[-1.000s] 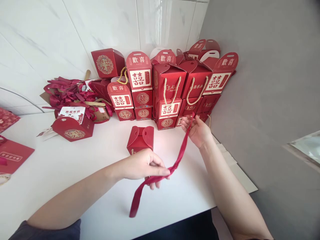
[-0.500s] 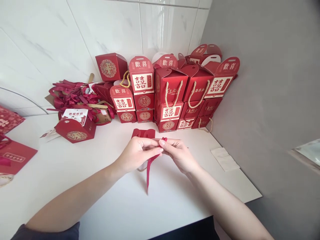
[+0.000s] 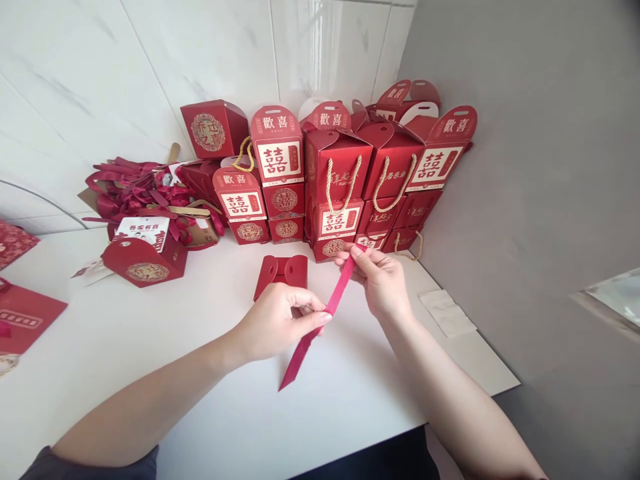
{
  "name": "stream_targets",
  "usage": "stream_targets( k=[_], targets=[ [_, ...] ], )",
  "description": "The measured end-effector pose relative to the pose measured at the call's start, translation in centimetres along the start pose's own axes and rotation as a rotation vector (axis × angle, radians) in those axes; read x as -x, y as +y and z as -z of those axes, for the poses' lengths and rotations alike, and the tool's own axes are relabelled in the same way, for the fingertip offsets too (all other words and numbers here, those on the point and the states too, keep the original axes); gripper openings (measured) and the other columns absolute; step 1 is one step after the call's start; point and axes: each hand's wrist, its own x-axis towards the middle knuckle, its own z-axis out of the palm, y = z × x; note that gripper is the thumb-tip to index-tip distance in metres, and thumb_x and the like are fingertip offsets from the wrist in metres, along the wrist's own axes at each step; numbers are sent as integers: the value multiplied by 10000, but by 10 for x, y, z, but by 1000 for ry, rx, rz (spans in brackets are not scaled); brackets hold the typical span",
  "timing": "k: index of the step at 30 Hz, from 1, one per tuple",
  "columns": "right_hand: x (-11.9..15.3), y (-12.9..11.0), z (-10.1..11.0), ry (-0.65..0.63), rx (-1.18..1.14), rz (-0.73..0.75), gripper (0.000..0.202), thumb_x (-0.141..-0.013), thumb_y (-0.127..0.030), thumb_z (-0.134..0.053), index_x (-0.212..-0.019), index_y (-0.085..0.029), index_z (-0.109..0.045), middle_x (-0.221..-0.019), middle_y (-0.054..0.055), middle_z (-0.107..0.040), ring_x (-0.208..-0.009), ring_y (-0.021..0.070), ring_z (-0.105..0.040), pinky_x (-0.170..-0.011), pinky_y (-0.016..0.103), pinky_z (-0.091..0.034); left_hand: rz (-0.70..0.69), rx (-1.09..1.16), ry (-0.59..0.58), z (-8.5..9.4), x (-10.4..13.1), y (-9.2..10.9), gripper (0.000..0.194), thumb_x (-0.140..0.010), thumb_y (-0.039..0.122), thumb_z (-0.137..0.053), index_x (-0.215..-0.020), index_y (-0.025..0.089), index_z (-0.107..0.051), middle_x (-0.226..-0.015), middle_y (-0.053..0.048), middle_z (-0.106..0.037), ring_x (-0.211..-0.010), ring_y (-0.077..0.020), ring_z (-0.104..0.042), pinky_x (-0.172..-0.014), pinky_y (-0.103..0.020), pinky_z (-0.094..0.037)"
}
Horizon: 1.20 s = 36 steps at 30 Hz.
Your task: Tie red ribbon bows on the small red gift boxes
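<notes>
A dark pink ribbon [image 3: 342,283] is stretched on a slant between my two hands above the white table. My left hand [image 3: 283,319] pinches it near the middle, thumb on top, and its cut end hangs down below. My right hand [image 3: 383,280] is closed on the upper part, higher and further right. Just behind my left hand lies a red folded box [image 3: 290,265] with rounded flaps, its lower part covered by that hand.
Stacked red gift boxes [image 3: 337,167] with rope handles line the tiled wall. A heap of ribbons [image 3: 140,190] and an open red box [image 3: 150,263] stand left. Red bags [image 3: 30,310] lie far left, a folded tissue [image 3: 446,313] at right. A grey wall [image 3: 525,200] bounds the right.
My hands have moved apart. The right hand has gone up and to the right, drawing the ribbon out straight, while the left hand stays close to its place. The view has shifted slightly.
</notes>
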Motion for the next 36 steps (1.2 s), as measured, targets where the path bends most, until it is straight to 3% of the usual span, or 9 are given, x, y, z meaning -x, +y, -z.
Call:
stream_targets(
  k=[9,12,14,16,18,21,23,28,36],
  targets=[
    [-44,-8,44,215,-146,41,162,-799,-273,-764,-872,-149,-688,-818,37,-733,-725,108,-709,-703,206,-620,-26,-87,-244,-28,20,0,235,-878,306,-603,-725,172,-721,-760,-16,-755,-753,-150,-693,-736,-239,-513],
    [-54,-18,58,158,-147,-21,95,-861,-240,-686,-821,-167,-638,-677,-17,-648,-550,57,-613,-527,130,-569,-105,-209,-374,-35,25,1,207,-882,288,-611,-761,186,-744,-775,-19,-761,-791,-167,-683,-766,-265,-494],
    [-56,-25,63,81,-131,-70,162,-887,-257,-638,-754,-179,-591,-551,-61,-509,-390,36,-435,-350,105,-433,-195,-332,-435,-31,27,5,159,-879,280,-622,-837,200,-752,-848,-28,-765,-858,-192,-667,-808,-296,-475],
    [-53,-29,63,1,-109,-95,228,-894,-310,-612,-711,-192,-546,-497,-93,-358,-340,36,-247,-269,119,-270,-274,-447,-370,-17,27,11,151,-893,239,-592,-928,216,-737,-940,-28,-750,-934,-201,-639,-849,-312,-451],
    [-46,-28,56,-84,-73,-108,269,-878,-374,-618,-696,-197,-529,-491,-105,-269,-362,44,-152,-280,143,-169,-293,-551,-138,5,24,13,195,-912,185,-517,-959,220,-703,-961,-19,-716,-929,-184,-613,-844,-310,-438],
    [-28,-15,34,-253,24,-166,317,-838,-428,-666,-675,-184,-547,-477,-103,-246,-392,44,-131,-347,177,-102,-240,-715,264,43,13,6,194,-911,189,-465,-929,200,-659,-933,-27,-642,-891,-184,-572,-791,-315,-435],
    [-15,-5,19,-373,95,-221,334,-834,-440,-678,-668,-171,-572,-464,-94,-269,-405,49,-156,-387,201,-105,-202,-793,366,62,4,-7,203,-904,244,-480,-961,199,-670,-964,-43,-600,-938,-206,-549,-827,-339,-440],
    [4,6,-2,-585,402,-206,441,-888,-541,-582,-650,-172,-543,-482,-80,-307,-453,70,-231,-457,237,-155,-164,-702,201,69,-15,-35,258,-897,338,-519,-1021,232,-719,-1015,-56,-568,-989,-216,-552,-900,-367,-457],
    [3,-1,4,-629,514,-202,457,-886,-512,-594,-587,-174,-524,-437,-71,-389,-416,66,-299,-450,239,-227,-235,-511,8,41,-15,-23,131,-849,218,-584,-900,209,-704,-995,-27,-651,-943,-180,-606,-868,-302,-456]
  ],
)
